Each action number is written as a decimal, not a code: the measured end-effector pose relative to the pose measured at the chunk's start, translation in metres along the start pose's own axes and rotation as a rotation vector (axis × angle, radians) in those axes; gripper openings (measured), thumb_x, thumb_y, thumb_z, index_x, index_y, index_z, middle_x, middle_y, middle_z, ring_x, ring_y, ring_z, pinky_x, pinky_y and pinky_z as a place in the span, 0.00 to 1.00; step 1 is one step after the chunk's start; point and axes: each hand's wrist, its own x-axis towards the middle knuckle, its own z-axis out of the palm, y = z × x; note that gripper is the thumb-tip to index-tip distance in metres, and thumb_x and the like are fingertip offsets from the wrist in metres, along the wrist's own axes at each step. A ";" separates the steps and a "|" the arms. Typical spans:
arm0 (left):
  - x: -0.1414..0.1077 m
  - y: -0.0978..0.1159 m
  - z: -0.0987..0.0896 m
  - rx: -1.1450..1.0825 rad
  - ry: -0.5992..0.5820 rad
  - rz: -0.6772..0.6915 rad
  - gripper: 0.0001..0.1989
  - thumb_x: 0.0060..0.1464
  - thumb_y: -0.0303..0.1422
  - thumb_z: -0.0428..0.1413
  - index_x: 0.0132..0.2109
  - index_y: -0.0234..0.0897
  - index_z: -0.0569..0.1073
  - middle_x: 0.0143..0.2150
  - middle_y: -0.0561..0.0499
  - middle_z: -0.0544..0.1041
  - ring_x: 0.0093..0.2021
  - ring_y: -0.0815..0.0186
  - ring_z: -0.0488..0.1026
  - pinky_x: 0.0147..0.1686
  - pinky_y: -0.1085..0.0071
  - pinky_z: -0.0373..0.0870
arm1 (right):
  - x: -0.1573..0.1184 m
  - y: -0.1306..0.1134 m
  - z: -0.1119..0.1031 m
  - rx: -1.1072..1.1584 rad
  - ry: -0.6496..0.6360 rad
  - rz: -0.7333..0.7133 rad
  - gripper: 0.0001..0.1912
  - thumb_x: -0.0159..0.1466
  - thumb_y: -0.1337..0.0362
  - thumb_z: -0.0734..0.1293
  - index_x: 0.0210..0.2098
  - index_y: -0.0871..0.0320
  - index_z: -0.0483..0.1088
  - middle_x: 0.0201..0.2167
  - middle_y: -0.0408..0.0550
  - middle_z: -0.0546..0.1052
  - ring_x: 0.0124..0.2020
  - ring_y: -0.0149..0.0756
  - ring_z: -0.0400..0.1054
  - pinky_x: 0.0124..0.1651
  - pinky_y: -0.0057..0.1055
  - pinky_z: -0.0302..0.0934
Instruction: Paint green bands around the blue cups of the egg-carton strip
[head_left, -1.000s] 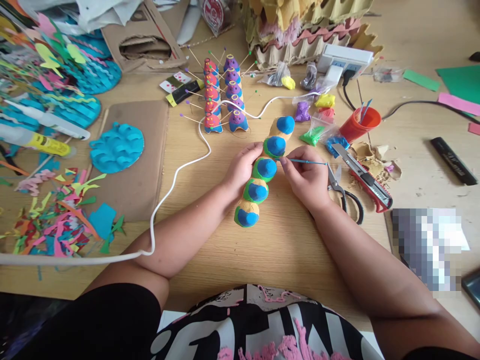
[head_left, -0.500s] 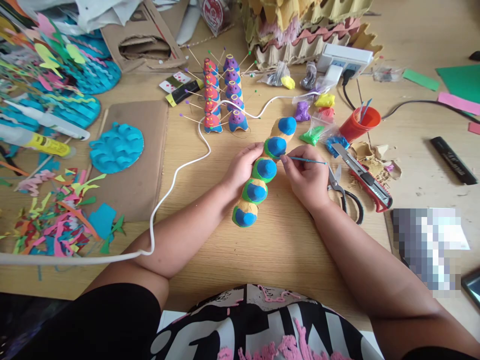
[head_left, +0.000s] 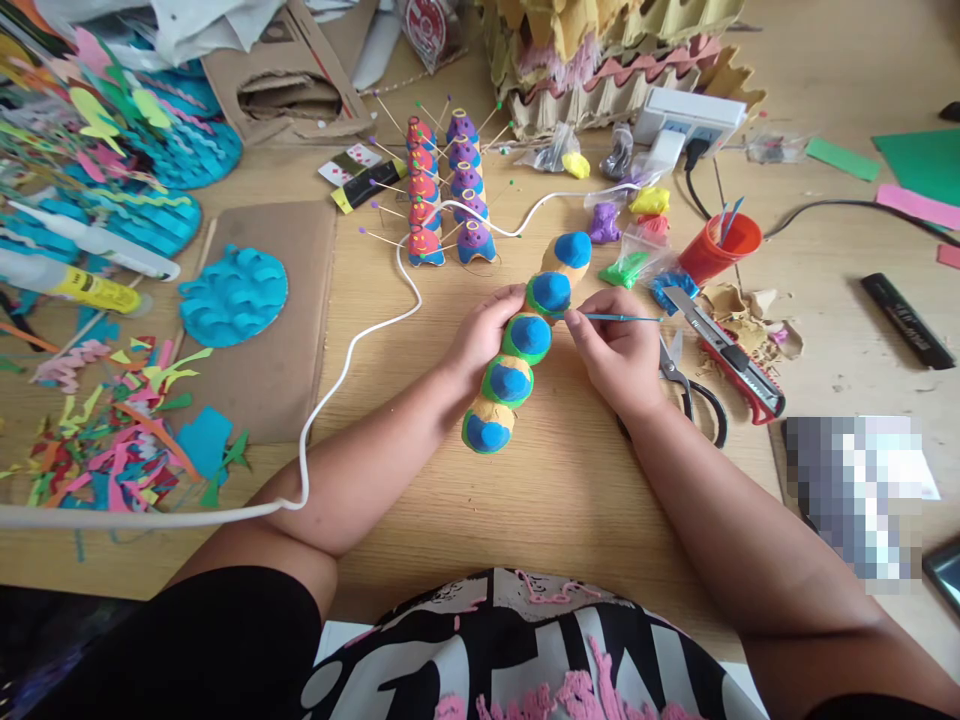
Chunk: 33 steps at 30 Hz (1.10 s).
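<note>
Clamped: my left hand (head_left: 484, 335) on the bumpy strip (head_left: 527, 338) (blue-capped) | right hand (head_left: 619, 355) pinches blue stick (head_left: 619, 317) | scissors (head_left: 678, 377) beside that hand

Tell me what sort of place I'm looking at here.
Probably a craft workspace; whether at home or in a classroom, I can't tell. Colourful paper scraps, scissors and a strip of blue-topped bumps held in the left hand suggest it.

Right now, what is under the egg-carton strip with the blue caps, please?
The left hand holds the egg-carton strip from its left side, over the wooden tabletop. The strip hides most of that hand's fingers, its own underside and anything directly below.
</note>
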 end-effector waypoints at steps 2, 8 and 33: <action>0.000 0.002 0.000 0.001 -0.022 0.041 0.16 0.71 0.37 0.59 0.32 0.41 0.78 0.26 0.57 0.78 0.27 0.72 0.73 0.31 0.74 0.69 | 0.001 0.002 0.000 0.078 0.002 0.025 0.32 0.63 0.29 0.73 0.32 0.51 0.68 0.25 0.39 0.68 0.25 0.29 0.57 0.26 0.31 0.53; -0.006 0.008 0.000 -0.007 0.005 -0.238 0.17 0.67 0.50 0.62 0.36 0.44 0.77 0.20 0.55 0.69 0.23 0.63 0.73 0.28 0.67 0.67 | 0.004 0.007 -0.002 0.116 -0.027 0.072 0.32 0.62 0.29 0.73 0.34 0.51 0.68 0.29 0.40 0.70 0.28 0.31 0.61 0.30 0.31 0.59; -0.006 -0.003 0.004 -0.196 -0.146 -0.271 0.23 0.69 0.55 0.58 0.48 0.40 0.83 0.34 0.47 0.86 0.32 0.58 0.84 0.36 0.65 0.79 | 0.006 0.014 0.001 0.323 -0.021 0.125 0.30 0.62 0.34 0.77 0.36 0.51 0.64 0.31 0.39 0.74 0.26 0.28 0.64 0.28 0.28 0.61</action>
